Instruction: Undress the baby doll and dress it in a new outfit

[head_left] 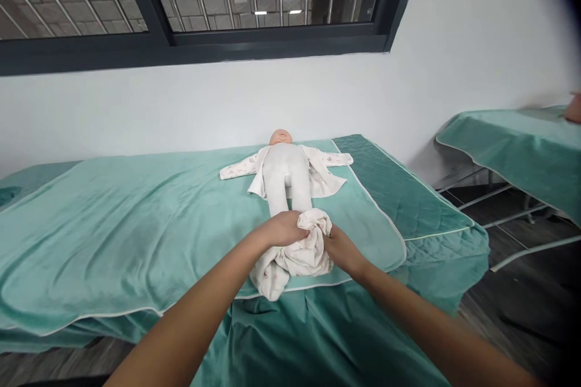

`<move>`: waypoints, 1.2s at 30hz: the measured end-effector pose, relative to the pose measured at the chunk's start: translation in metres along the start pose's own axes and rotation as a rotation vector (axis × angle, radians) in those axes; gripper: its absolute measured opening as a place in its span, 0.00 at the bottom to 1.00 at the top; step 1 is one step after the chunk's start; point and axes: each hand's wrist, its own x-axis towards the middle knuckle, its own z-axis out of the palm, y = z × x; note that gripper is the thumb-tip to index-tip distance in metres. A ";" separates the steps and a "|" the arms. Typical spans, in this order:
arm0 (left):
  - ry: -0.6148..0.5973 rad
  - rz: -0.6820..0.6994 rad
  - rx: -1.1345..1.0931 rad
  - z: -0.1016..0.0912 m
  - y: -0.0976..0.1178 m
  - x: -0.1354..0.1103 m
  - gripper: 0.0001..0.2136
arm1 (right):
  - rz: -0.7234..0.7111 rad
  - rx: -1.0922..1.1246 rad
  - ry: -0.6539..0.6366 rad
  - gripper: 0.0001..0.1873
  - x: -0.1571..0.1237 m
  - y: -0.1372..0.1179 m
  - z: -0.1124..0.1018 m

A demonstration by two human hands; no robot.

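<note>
A baby doll with a pale grey-white body lies on its back, head toward the wall. Its small white patterned shirt is spread open around it, with the sleeves stretched out to both sides. At the doll's feet, bunched white baby trousers with a faint print are held between my hands. My left hand grips the gathered cloth beside the doll's lower leg. My right hand pinches its right edge. The doll's feet are hidden by the cloth and my hands.
A light green blanket with white piping covers the bed, over a darker green quilted cover. Behind stands a white wall under a dark-framed barred window. To the right is another green-draped table with metal legs.
</note>
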 end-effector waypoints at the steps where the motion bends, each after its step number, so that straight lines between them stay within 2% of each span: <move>1: 0.005 0.014 -0.073 0.001 -0.002 -0.001 0.20 | -0.015 0.024 0.002 0.29 0.000 0.002 0.001; 5: 0.010 0.059 -0.424 -0.003 -0.009 -0.010 0.23 | -0.077 0.163 0.019 0.31 0.002 0.000 0.003; 10: -0.105 0.046 -0.906 -0.008 -0.024 -0.021 0.32 | -0.115 0.265 0.115 0.28 0.013 -0.005 0.003; 12: -0.073 0.074 -1.027 -0.008 -0.032 -0.020 0.34 | -0.126 0.256 0.158 0.26 0.020 -0.008 0.003; 15: 0.057 0.113 -1.154 -0.008 -0.041 -0.014 0.36 | -0.125 0.282 0.207 0.26 0.030 -0.012 0.004; 20: 0.180 0.104 -1.096 -0.009 -0.043 0.000 0.32 | -0.021 0.436 0.244 0.28 0.046 -0.014 0.004; 23: 0.300 0.099 -1.000 -0.010 -0.039 0.010 0.28 | -0.036 0.481 0.256 0.30 0.052 -0.008 0.003; 27: 0.475 0.066 -0.807 -0.015 -0.034 0.022 0.21 | -0.128 0.280 0.333 0.27 0.057 0.002 0.001; 31: 0.612 0.031 -0.697 -0.023 -0.029 0.034 0.19 | -0.211 0.075 0.356 0.26 0.069 0.003 -0.003; 36: 0.709 0.029 -0.630 -0.022 -0.031 0.047 0.15 | -0.162 0.003 0.399 0.25 0.091 -0.001 -0.015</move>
